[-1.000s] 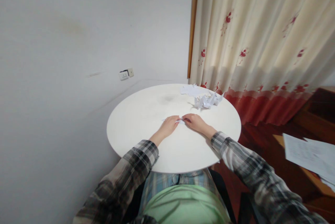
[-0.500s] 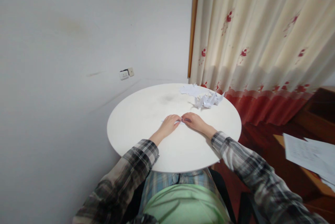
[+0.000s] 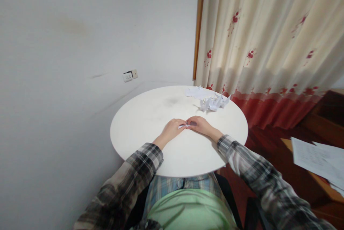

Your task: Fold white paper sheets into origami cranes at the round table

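Observation:
Near the middle of a round white table (image 3: pixel 139 129), my two hands meet over a small folded piece of white paper (image 3: pixel 182 126). My left hand (image 3: pixel 173 128) is closed on the paper's left part, fingers curled over it. Its right part is pinched in my right hand (image 3: pixel 199 123), thumb and fingertips close to those of the left. Most of the paper is hidden by the fingers, so its exact folds cannot be made out.
Behind my right hand lies a heap of folded white paper pieces (image 3: pixel 214 103). Flat white sheets (image 3: pixel 197 92) rest at the table's far edge. A curtain (image 3: pixel 258 43) hangs beyond, and a wall (image 3: pixel 80 43) borders the left. Papers (image 3: pixel 314 160) lie on wooden furniture at the right.
My left hand has shifted slightly, its fingers now closer around the paper, and a white edge shows between the two hands. My right hand has hardly moved.

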Demonstrator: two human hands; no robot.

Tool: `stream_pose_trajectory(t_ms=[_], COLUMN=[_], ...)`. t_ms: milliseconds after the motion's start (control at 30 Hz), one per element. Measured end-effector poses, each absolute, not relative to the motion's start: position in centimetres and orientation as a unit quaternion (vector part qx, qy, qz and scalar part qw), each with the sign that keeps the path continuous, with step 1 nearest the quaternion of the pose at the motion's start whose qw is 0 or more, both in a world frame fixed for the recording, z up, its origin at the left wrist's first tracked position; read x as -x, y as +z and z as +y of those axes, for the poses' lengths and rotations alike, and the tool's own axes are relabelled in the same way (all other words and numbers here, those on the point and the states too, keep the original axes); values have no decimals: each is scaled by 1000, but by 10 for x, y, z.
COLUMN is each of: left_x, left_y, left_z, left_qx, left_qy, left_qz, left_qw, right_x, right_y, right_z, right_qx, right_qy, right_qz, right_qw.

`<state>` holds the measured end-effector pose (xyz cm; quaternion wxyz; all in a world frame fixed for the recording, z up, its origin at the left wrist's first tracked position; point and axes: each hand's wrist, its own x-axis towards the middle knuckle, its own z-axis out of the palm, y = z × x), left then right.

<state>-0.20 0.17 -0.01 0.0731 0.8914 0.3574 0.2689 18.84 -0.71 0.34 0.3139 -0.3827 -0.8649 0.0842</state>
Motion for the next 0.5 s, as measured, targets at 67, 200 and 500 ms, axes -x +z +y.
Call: stream_pose_trajectory(t_ms=[67, 200, 500], left_x=[2, 3, 4], left_y=[1, 2, -2], left_z=[0, -1, 7], left_qx=[-882, -868, -871], left_qy=[274, 277, 263], left_qz=[372, 393, 392], left_qw=[93, 125, 134], right_x=[-189, -190, -189], right_y=[3, 4, 5], right_z=[-6, -6, -5], right_qx=[389, 404, 437], right_qy=[94, 103, 97], right_qz=[-862, -855, -853], right_qw=[311, 308, 270])
